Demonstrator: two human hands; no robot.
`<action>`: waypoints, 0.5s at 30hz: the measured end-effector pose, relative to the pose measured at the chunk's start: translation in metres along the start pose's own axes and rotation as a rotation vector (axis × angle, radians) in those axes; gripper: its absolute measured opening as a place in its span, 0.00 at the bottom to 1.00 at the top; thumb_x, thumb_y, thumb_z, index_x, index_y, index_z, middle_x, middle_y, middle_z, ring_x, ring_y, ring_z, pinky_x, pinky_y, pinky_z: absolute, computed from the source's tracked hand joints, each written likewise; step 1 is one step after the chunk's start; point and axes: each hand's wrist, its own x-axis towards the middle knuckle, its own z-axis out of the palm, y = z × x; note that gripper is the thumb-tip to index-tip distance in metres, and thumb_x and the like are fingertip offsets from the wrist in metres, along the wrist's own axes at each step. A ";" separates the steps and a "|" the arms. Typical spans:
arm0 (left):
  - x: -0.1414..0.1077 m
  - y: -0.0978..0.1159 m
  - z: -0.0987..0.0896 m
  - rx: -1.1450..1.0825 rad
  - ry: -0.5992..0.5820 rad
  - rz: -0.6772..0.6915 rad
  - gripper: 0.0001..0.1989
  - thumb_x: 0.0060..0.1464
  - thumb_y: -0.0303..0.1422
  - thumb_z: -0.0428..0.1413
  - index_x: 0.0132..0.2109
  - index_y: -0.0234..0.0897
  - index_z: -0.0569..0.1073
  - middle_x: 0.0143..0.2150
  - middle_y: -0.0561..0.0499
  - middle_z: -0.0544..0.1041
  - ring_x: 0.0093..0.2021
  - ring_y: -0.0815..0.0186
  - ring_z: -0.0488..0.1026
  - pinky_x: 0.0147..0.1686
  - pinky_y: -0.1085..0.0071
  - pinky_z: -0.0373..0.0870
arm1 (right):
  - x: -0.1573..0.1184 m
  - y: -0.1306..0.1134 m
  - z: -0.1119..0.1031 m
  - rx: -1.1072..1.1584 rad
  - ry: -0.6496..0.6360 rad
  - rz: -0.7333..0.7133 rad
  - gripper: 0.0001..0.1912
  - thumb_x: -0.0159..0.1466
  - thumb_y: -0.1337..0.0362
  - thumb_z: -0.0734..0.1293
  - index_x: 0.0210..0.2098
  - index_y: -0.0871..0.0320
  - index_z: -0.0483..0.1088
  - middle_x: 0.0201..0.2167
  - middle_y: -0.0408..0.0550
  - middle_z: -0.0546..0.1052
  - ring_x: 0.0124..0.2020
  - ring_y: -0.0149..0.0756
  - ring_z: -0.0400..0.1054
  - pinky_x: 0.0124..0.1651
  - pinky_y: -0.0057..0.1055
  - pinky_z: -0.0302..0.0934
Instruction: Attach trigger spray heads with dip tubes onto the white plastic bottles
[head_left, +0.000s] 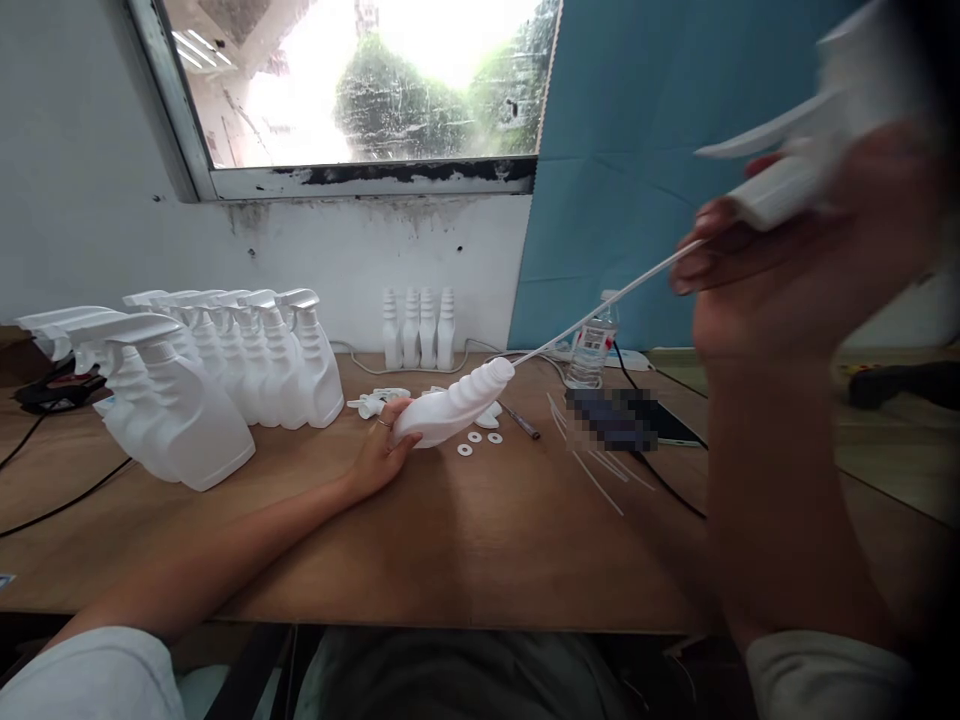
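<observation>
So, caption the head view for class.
Left hand holds a tilted bottle; right hand, a sprayer, its tube at the mouth.

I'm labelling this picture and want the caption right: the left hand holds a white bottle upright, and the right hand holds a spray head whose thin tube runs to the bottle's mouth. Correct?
Not quite: the head view shows the white bottle in the left hand tilted, not upright. The right hand does hold a spray head, its thin tube running to the bottle's mouth.

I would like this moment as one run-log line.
left hand: holds tilted bottle | right hand: holds spray head | tube: lower end at bottle mouth
</observation>
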 end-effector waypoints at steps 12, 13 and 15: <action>-0.006 0.010 -0.002 -0.069 -0.136 0.071 0.19 0.58 0.39 0.54 0.54 0.43 0.60 0.54 0.44 0.72 0.51 0.58 0.73 0.48 0.62 0.73 | -0.009 0.014 0.057 0.059 0.184 0.102 0.22 0.62 0.44 0.64 0.34 0.59 0.67 0.27 0.49 0.70 0.24 0.31 0.66 0.21 0.30 0.62; -0.006 0.010 -0.001 -0.054 -0.127 0.057 0.20 0.58 0.40 0.54 0.55 0.43 0.60 0.54 0.44 0.72 0.51 0.58 0.73 0.48 0.62 0.73 | -0.008 0.012 0.054 0.042 0.205 0.069 0.22 0.62 0.44 0.63 0.34 0.59 0.67 0.28 0.49 0.70 0.24 0.30 0.65 0.21 0.30 0.62; -0.006 0.008 -0.001 -0.043 -0.129 0.024 0.22 0.57 0.41 0.54 0.57 0.43 0.60 0.55 0.44 0.71 0.51 0.57 0.73 0.47 0.61 0.73 | -0.008 0.006 0.051 0.013 0.237 -0.001 0.21 0.63 0.45 0.64 0.36 0.58 0.68 0.29 0.49 0.71 0.23 0.30 0.66 0.22 0.30 0.63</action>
